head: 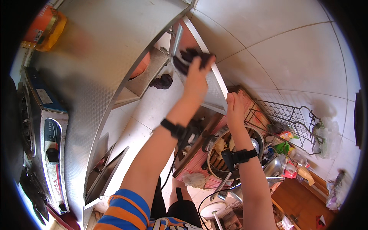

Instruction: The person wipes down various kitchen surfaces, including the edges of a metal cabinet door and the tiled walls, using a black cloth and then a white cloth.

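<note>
My left hand (pixel 197 79) holds a crumpled dark cloth (pixel 184 64) against the inner face of an open cabinet door (pixel 214 89). The cloth and fingers are a little blurred. Lower down, my right hand (pixel 235 110) grips the pale free edge of that door. Beneath the steel countertop (pixel 95 51), the cabinet's lower shelf (pixel 149 70) is partly visible, with a pinkish round object (pixel 141 67) mostly hidden by the counter's edge. A second dark crumpled cloth (pixel 162 81) lies on the tiled floor beside the cabinet.
A gas stove (pixel 51 138) and an oil bottle (pixel 47 28) are on the left. To the right stand a large pot (pixel 211 161) with a slatted rack and a wire rack (pixel 287 115) by the tiled wall. Another cabinet door (pixel 113 169) hangs open lower left.
</note>
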Action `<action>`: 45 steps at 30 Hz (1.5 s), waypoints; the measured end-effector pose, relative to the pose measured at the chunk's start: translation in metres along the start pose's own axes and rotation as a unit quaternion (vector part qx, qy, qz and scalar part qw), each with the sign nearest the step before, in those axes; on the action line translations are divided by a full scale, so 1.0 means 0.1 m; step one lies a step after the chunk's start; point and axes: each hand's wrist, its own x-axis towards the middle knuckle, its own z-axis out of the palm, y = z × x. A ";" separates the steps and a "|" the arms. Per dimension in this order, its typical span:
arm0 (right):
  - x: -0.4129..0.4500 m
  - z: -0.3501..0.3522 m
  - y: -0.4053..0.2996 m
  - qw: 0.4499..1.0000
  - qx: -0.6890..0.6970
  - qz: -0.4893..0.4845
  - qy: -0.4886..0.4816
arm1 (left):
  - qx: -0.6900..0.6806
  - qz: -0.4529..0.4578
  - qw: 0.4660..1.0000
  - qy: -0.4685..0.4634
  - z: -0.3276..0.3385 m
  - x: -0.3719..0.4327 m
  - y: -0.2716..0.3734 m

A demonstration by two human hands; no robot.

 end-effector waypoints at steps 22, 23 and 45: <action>-0.07 0.06 -0.05 0.999 0.033 0.006 -0.016 | -0.051 -0.008 0.998 -0.038 -0.17 0.12 -0.11; -0.06 0.04 -0.05 1.000 0.023 0.006 -0.011 | -0.036 -0.043 0.996 -0.069 -0.11 -0.04 -0.03; -0.03 0.10 0.07 0.974 0.213 0.072 0.011 | -0.216 -0.137 0.966 0.030 0.35 -1.14 0.52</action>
